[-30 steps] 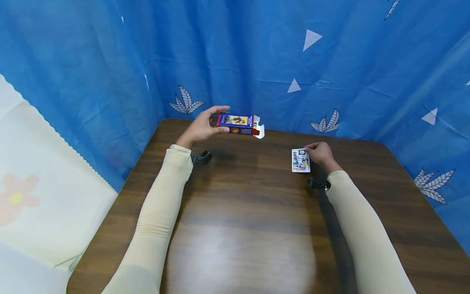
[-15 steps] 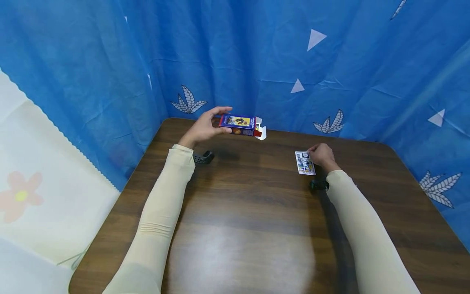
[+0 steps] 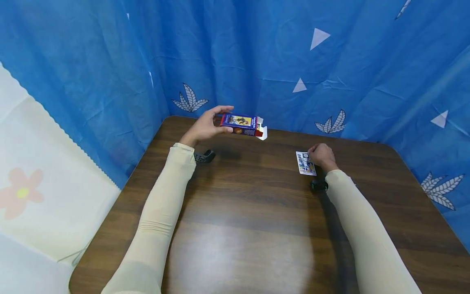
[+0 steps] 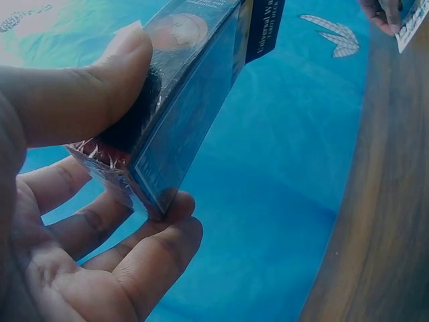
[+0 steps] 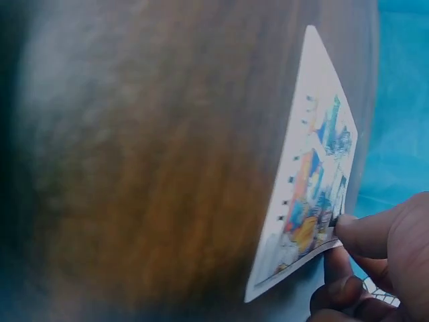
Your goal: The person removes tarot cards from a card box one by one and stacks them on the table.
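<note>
My left hand [image 3: 206,125] grips a blue and red tarot card box [image 3: 239,122] above the far side of the table. Its thumb [image 4: 124,70] lies along one side of the box, with the fingers at the bottom end and far side. White flaps [image 3: 262,130] stick out at the box's open right end. To the right, my right hand [image 3: 322,156] pinches a white-bordered tarot card [image 3: 306,163] by its upper corner. In the right wrist view the thumb [image 5: 365,231] presses on the card's picture face, with fingers curled behind it.
A dark brown wooden table [image 3: 238,192] lies under both arms. Along its far edge hangs a blue curtain [image 3: 249,61] with leaf and triangle prints. White cloth [image 3: 66,171] with a pink flower hangs at the left. Each wrist carries a dark strap [image 3: 205,157].
The card in my right hand has turned slightly, its lower end swinging to the right. My left hand keeps its grip on the box. The head view has shifted a little.
</note>
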Demonstrator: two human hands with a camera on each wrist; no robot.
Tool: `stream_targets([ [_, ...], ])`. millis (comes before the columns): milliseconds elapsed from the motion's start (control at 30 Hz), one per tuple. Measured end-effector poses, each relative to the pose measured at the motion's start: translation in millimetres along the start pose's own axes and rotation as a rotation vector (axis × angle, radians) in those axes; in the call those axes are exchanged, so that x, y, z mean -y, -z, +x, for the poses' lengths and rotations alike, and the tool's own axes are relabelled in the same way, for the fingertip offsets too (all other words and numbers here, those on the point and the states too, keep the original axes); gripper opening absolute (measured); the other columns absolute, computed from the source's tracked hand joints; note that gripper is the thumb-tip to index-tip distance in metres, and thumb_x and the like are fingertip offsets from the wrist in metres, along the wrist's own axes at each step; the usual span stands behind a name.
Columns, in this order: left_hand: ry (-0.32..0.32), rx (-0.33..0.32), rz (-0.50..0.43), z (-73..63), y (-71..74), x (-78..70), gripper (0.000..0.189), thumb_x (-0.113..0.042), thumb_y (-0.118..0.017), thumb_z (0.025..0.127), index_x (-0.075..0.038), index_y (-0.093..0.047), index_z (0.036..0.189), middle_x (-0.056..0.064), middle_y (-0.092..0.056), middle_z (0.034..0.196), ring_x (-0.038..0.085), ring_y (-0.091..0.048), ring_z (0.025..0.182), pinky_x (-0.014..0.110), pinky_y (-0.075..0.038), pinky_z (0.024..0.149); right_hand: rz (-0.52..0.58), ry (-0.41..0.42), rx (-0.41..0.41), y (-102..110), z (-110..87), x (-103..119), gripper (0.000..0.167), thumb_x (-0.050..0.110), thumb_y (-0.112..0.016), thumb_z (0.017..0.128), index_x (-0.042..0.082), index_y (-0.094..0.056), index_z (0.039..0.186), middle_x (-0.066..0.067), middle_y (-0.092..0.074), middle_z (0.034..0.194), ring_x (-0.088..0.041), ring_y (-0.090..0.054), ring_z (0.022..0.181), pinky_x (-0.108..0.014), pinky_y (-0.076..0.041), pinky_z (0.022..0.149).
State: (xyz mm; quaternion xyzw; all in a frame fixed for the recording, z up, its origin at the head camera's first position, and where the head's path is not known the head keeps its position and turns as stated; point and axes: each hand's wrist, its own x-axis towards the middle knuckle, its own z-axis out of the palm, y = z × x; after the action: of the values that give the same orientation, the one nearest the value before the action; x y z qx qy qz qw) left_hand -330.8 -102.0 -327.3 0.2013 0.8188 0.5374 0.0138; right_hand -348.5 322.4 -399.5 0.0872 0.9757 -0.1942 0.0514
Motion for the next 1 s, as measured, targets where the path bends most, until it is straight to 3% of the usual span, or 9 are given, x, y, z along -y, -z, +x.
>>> stream_targets([
  [167,0.012,0.012,-0.005,1.8,-2.4,1.8,0.069,-0.029,-0.078,0.084,-0.024,-0.046,0.146,0.009,-0.042,0.152,0.028,-0.046,0.131,0.044,-0.047,0.107,-0.026,0.021,-0.025,-2.1,-2.1,-1.4,0.025,0.019,-0.049,0.096,0.002,-0.064,0.105,-0.019,-0.061,0.105,-0.034,-0.055,0.095,-0.049,-0.048,0.084],
  [267,0.014,0.018,-0.012,2.4,-3.8,3.0,0.070,-0.029,-0.078,0.084,-0.023,-0.046,0.146,0.007,-0.042,0.151,0.028,-0.047,0.130,0.043,-0.048,0.107,0.006,0.088,-0.100,-0.6,-3.5,7.0,0.025,0.020,-0.049,0.097,0.002,-0.065,0.106,-0.019,-0.064,0.105,-0.033,-0.057,0.093,-0.049,-0.048,0.083],
  [400,0.010,0.020,-0.026,3.0,-3.9,4.1,0.070,-0.027,-0.078,0.084,-0.021,-0.046,0.146,0.007,-0.042,0.151,0.029,-0.047,0.129,0.044,-0.048,0.106,0.199,0.286,-0.233,5.9,-11.7,43.7,0.024,0.022,-0.055,0.098,0.004,-0.068,0.106,-0.016,-0.067,0.101,-0.027,-0.059,0.088,-0.041,-0.048,0.075],
  [500,0.007,0.016,-0.030,2.9,-2.7,3.8,0.070,-0.027,-0.078,0.084,-0.020,-0.046,0.146,0.007,-0.043,0.150,0.030,-0.048,0.128,0.044,-0.048,0.106,0.403,0.449,-0.259,13.5,-25.6,84.3,0.025,0.026,-0.061,0.098,0.004,-0.070,0.106,-0.012,-0.066,0.098,-0.019,-0.056,0.085,-0.030,-0.046,0.072],
  [600,0.003,0.011,-0.033,2.6,-1.0,3.6,0.069,-0.027,-0.078,0.084,-0.023,-0.047,0.145,0.007,-0.043,0.150,0.029,-0.049,0.127,0.043,-0.049,0.105,0.566,0.540,-0.199,21.9,-41.7,122.2,0.029,0.030,-0.064,0.097,0.004,-0.070,0.108,-0.007,-0.064,0.097,-0.015,-0.052,0.078,-0.024,-0.044,0.064],
  [667,0.003,0.006,-0.035,2.1,0.2,3.6,0.068,-0.027,-0.078,0.084,-0.024,-0.047,0.145,0.006,-0.043,0.150,0.029,-0.049,0.127,0.043,-0.049,0.105,0.632,0.537,-0.111,27.1,-50.4,142.7,0.030,0.030,-0.064,0.097,0.004,-0.069,0.110,-0.006,-0.062,0.098,-0.016,-0.050,0.074,-0.023,-0.043,0.059],
  [800,0.002,-0.006,-0.042,0.4,1.1,4.5,0.067,-0.027,-0.078,0.084,-0.025,-0.048,0.144,0.006,-0.043,0.150,0.029,-0.050,0.127,0.044,-0.049,0.105,0.606,0.417,0.088,33.4,-57.3,166.3,0.034,0.034,-0.060,0.099,0.005,-0.065,0.113,-0.005,-0.060,0.098,-0.016,-0.048,0.070,-0.024,-0.040,0.056],
  [900,0.004,-0.009,-0.043,-0.9,0.8,5.3,0.069,-0.027,-0.078,0.084,-0.024,-0.047,0.145,0.007,-0.044,0.149,0.030,-0.051,0.125,0.044,-0.049,0.105,0.554,0.326,0.232,34.7,-57.4,172.5,0.040,0.042,-0.058,0.098,0.004,-0.062,0.113,-0.004,-0.061,0.095,-0.013,-0.047,0.065,-0.024,-0.037,0.052],
  [1000,0.004,-0.010,-0.047,-1.3,0.5,5.1,0.070,-0.027,-0.078,0.084,-0.022,-0.047,0.146,0.006,-0.044,0.149,0.030,-0.051,0.124,0.044,-0.049,0.104,0.533,0.279,0.325,35.2,-58.0,174.4,0.043,0.046,-0.057,0.097,0.006,-0.059,0.112,-0.004,-0.061,0.088,-0.011,-0.044,0.057,-0.024,-0.031,0.046],
])
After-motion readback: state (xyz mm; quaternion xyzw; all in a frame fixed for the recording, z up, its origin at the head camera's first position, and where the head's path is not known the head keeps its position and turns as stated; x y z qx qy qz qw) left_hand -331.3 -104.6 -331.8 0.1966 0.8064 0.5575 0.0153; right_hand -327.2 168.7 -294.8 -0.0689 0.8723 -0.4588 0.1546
